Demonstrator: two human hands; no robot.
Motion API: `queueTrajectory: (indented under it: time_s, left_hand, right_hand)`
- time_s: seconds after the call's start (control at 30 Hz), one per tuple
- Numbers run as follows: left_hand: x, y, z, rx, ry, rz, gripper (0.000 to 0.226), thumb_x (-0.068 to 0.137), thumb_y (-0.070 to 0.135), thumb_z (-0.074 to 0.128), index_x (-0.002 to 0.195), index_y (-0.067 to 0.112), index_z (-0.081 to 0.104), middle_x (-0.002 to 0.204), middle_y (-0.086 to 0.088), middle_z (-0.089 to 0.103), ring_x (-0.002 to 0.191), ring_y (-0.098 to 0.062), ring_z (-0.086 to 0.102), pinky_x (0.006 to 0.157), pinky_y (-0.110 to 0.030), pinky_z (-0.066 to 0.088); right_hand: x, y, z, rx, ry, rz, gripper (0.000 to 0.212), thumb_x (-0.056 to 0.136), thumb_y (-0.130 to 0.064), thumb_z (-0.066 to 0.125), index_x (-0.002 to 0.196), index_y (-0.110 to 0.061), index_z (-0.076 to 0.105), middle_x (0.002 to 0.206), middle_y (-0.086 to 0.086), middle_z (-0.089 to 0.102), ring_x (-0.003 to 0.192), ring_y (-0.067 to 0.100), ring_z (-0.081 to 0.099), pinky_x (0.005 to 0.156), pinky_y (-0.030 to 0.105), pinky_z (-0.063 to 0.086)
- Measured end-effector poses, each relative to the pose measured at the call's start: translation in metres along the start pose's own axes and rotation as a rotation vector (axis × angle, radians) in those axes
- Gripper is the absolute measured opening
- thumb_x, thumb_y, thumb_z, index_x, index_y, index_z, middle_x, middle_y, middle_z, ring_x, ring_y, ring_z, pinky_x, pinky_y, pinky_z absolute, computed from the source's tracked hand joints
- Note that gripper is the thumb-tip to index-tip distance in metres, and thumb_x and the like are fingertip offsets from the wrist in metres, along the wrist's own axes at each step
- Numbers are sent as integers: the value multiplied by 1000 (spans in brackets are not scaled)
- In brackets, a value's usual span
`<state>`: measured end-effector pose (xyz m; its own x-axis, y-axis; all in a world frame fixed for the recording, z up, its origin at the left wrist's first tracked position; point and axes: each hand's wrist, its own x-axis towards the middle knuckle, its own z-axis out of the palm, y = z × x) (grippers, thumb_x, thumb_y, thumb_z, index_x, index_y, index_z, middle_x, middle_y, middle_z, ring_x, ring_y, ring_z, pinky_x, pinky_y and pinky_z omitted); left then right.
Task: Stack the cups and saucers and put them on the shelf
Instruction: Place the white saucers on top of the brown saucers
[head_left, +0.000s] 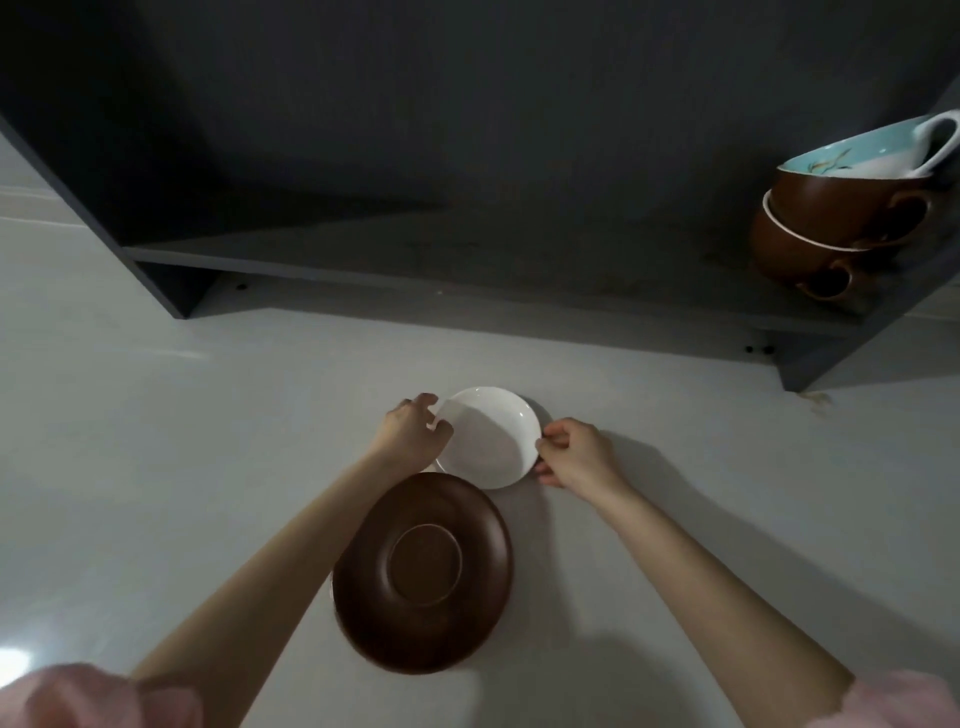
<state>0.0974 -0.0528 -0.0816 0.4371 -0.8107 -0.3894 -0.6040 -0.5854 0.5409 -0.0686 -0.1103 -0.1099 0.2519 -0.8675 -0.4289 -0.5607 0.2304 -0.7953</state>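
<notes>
White saucer (488, 439) on the pale worktop (156, 467), just in front of the shelf unit, held at opposite rim edges by both hands. Left hand (410, 428) on the far-left rim, fingers (441, 428) curled over the edge and pinching it; right hand (576, 454) on the right rim, fingers (545, 444) closed on the edge likewise. Whether the saucer is lifted or resting flat cannot be told, though its near edge seems to overlap the brown saucer (423, 571), which sits nearer the person, touching or nearly so; a pale sliver at its left edge may be another saucer beneath, uncertain. Cups already dealt with: a stack of cups (831, 223), two brown with a turquoise-lined one on top, stands at the right end of the grey shelf (415, 249). Step in hand, by my reading: gathering saucers into one pile. Next move calls for lifting the white saucer clear and setting it centred in the brown one's well, smaller on larger, then carrying the pile level to the open shelf space left of the cups
</notes>
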Motion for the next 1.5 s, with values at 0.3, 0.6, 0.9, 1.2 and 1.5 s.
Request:
queueTrajectory:
  time_s: [0.3,0.6,0.9,1.2,1.5]
  left_hand:
    - [3,-2,7,-25,-8,-6,43,86,18,49,128,8,47,131,-17,53,121,-32,49,99,-31,37]
    - [-6,3,-5,-77,114,77,40,86,16,49,125,7,52,127,-17,56,112,-32,56,94,-31,41]
    - [-38,-12,-17,-78,219,134,35,88,15,45,120,5,54,121,-18,59,106,-32,58,79,-25,37]
    - [-73,-43,-15,-128,223,79,27,87,10,42,105,4,61,107,-16,68,90,-33,65,77,-27,42]
    - [-88,-64,-6,-108,222,25,27,88,13,39,97,7,64,84,-15,70,82,-36,66,79,-31,46]
  right_hand:
    - [5,6,9,101,2,13,12,85,0,51,96,-4,54,71,-5,51,57,16,60,52,22,56]
    - [-1,-10,3,136,46,-19,21,84,1,52,104,3,58,104,20,63,77,24,62,58,28,59]
    - [-38,-23,6,14,15,-106,19,83,-3,51,101,-2,57,93,12,64,52,10,59,44,8,49]
    - [-75,-9,19,-70,-56,-145,4,84,-8,49,81,-8,50,68,6,62,36,3,58,49,18,54]
    - [-93,6,28,-155,-89,-147,24,84,-14,46,61,-22,46,49,1,60,36,3,57,51,25,57]
